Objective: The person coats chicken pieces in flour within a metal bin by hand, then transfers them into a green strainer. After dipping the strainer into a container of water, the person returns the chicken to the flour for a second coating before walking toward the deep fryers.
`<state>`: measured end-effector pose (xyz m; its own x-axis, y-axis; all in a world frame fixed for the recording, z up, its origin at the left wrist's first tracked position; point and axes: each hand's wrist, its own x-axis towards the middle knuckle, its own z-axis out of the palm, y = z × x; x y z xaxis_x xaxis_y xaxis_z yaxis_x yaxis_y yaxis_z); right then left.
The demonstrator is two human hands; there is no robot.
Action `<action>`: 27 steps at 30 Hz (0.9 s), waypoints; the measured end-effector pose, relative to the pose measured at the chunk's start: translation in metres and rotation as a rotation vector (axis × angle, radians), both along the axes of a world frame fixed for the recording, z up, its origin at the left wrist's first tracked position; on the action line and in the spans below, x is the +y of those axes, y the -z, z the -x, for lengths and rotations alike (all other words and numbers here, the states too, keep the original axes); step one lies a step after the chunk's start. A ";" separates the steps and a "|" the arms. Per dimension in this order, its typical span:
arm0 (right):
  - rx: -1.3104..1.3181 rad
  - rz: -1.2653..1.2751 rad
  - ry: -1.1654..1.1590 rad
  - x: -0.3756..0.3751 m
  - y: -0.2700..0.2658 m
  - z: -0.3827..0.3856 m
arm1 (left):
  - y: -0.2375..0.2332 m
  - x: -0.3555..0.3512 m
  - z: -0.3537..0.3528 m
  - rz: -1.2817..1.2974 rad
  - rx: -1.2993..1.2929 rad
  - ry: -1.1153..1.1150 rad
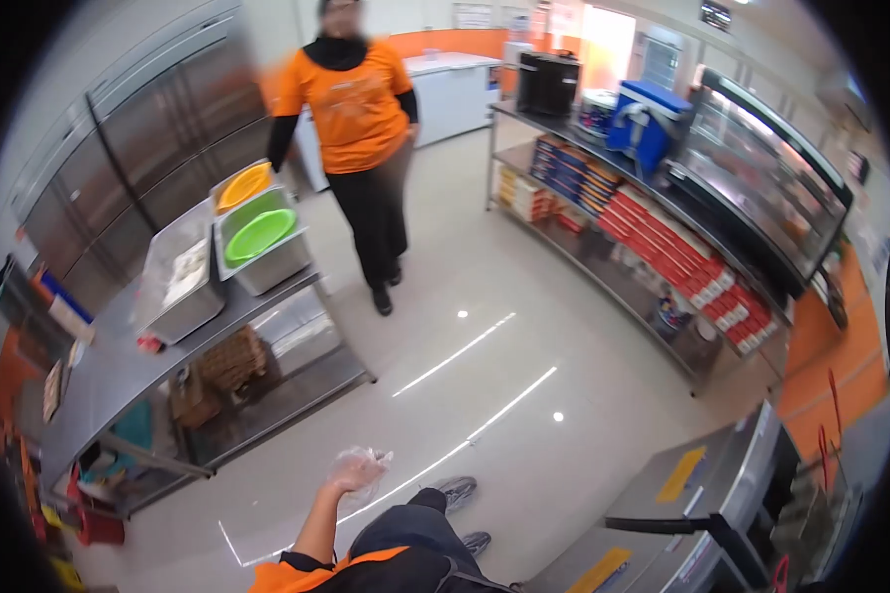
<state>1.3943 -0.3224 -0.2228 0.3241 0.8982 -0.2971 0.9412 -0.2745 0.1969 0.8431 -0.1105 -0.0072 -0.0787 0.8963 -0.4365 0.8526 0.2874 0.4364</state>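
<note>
My left hand (359, 471) wears a loose, clear plastic glove and hangs in the air over the shiny floor, beside my legs. Its fingers are slightly bent and partly blurred by the glove; I see no object in them. The steel table (119, 381) to the left is the nearest furniture, apart from the hand. On that table stand a steel pan with white contents (183, 282), a pan with a green bowl (260, 237) and a pan with an orange bowl (244, 188). My right hand is out of view.
A person in an orange shirt (351, 109) stands beyond the table, one arm near the pans. A steel shelf (603, 267) on the right bears boxes, a blue cooler (646, 121) and a glass display case (752, 168). Steel equipment with a black handle (663, 524) is at lower right.
</note>
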 end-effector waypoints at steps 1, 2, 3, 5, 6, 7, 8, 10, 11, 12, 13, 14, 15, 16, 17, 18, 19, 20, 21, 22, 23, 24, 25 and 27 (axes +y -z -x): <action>0.016 0.000 0.004 0.008 -0.003 0.003 | 0.009 -0.023 0.009 0.014 0.012 -0.046; 0.030 -0.003 0.005 0.019 -0.005 0.007 | 0.015 -0.039 0.018 0.021 0.025 -0.083; 0.036 -0.005 -0.002 0.028 -0.005 0.011 | 0.014 -0.049 0.025 0.054 0.039 -0.080; 0.059 -0.008 -0.011 0.042 -0.008 0.014 | 0.009 -0.072 0.030 0.131 0.053 -0.071; 0.066 -0.008 -0.018 0.050 -0.008 0.015 | 0.011 -0.080 0.032 0.150 0.069 -0.075; 0.077 -0.007 -0.007 0.055 -0.010 0.013 | 0.013 -0.088 0.031 0.172 0.083 -0.079; 0.088 -0.008 -0.015 0.061 -0.011 0.011 | 0.015 -0.092 0.031 0.190 0.098 -0.081; 0.109 -0.014 -0.010 0.071 -0.008 0.008 | 0.021 -0.092 0.026 0.177 0.048 -0.091; 0.124 -0.014 -0.013 0.073 -0.007 0.006 | 0.022 -0.090 0.022 0.173 0.029 -0.085; 0.139 -0.019 -0.004 0.077 -0.006 0.003 | 0.019 -0.084 0.013 0.191 0.039 -0.062; 0.150 -0.018 -0.001 0.077 -0.005 0.001 | 0.012 -0.077 0.002 0.210 0.048 -0.039; 0.160 -0.018 0.000 0.079 -0.004 -0.002 | 0.010 -0.071 -0.010 0.228 0.057 -0.018; 0.173 -0.020 0.005 0.079 -0.004 -0.004 | 0.021 -0.070 -0.020 0.180 0.047 0.026; 0.190 -0.016 0.011 0.078 -0.003 -0.006 | 0.039 -0.068 -0.025 0.133 0.044 0.074; 0.206 -0.020 0.021 0.078 -0.003 -0.007 | 0.051 -0.065 -0.029 0.084 0.043 0.122; 0.222 -0.020 0.025 0.078 -0.004 -0.010 | 0.049 -0.061 -0.039 0.103 0.033 0.167; 0.235 -0.021 0.032 0.077 -0.003 -0.011 | 0.047 -0.054 -0.050 0.121 0.023 0.210; 0.255 -0.023 0.038 0.076 -0.002 -0.011 | 0.043 -0.050 -0.059 0.140 0.014 0.254; 0.270 -0.029 0.051 0.075 -0.003 -0.012 | 0.040 -0.047 -0.066 0.163 -0.003 0.265; 0.286 -0.033 0.063 0.073 -0.002 -0.014 | 0.035 -0.043 -0.073 0.181 -0.020 0.277; 0.303 -0.042 0.072 0.072 -0.002 -0.016 | 0.033 -0.039 -0.079 0.199 -0.039 0.290; 0.323 -0.049 0.082 0.069 0.001 -0.018 | 0.034 -0.038 -0.081 0.212 -0.026 0.279; 0.346 -0.057 0.104 0.065 0.002 -0.019 | 0.037 -0.039 -0.084 0.229 -0.012 0.275; 0.413 -0.079 0.163 0.042 0.007 -0.023 | 0.038 -0.038 -0.089 0.239 0.016 0.272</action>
